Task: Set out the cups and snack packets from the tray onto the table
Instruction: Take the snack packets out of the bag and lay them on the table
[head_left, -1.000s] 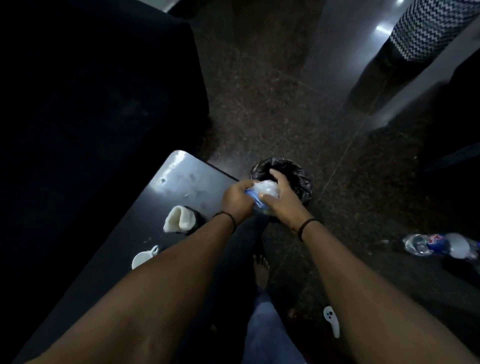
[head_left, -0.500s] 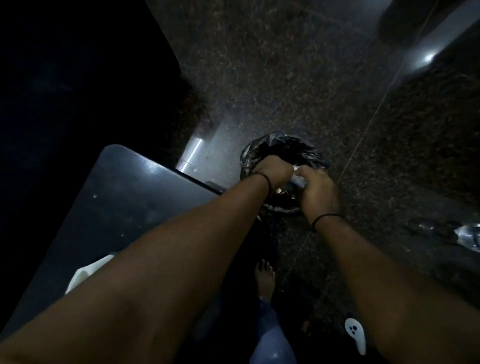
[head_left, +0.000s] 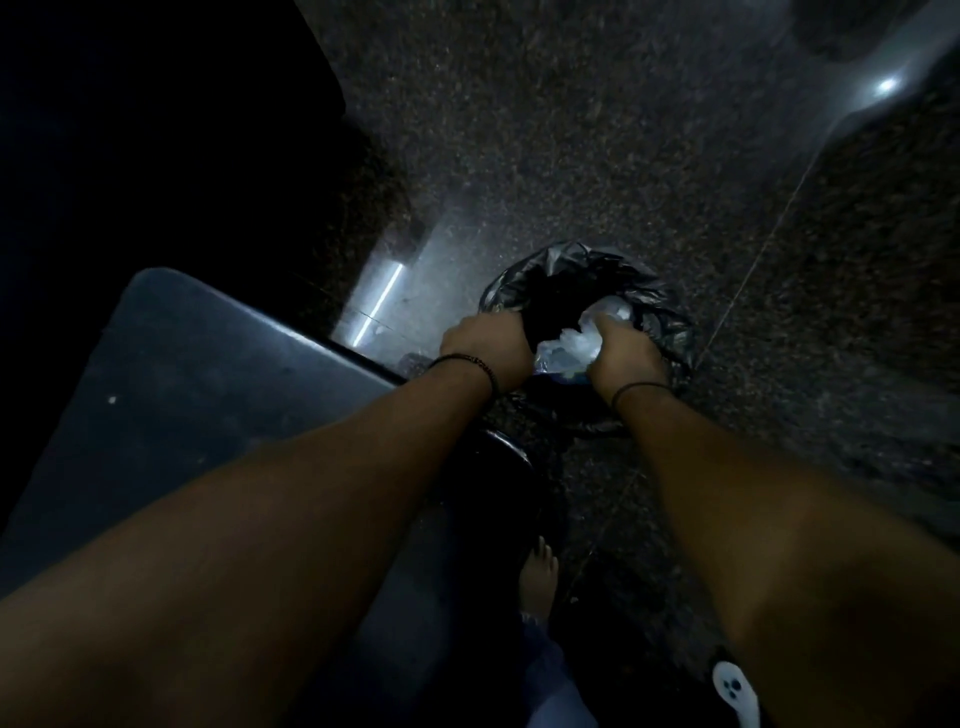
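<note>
Dim speckled floor (head_left: 571, 156), low light. Clear crumpled plastic (head_left: 571, 345), possibly a snack packet or wrapper, sits over the black-lined bin (head_left: 670, 322), gripped by the right hand (head_left: 626, 358). Left hand (head_left: 485, 353) has fingers curled at the liner edge; can't tell if it holds it. Dark desk (head_left: 208, 374) beside the bin shows no cups or packets in view; no tray visible. Progress on set-out can't be judged from here.

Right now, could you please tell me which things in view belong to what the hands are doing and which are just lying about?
In use:
- left hand, at the rim of the bin bag
- right hand, gripping the crumpled clear plastic over the bag's opening

Lying about:
- dark table
- white thing on the floor, too dim to identify

No cups, packets or tray in view.
</note>
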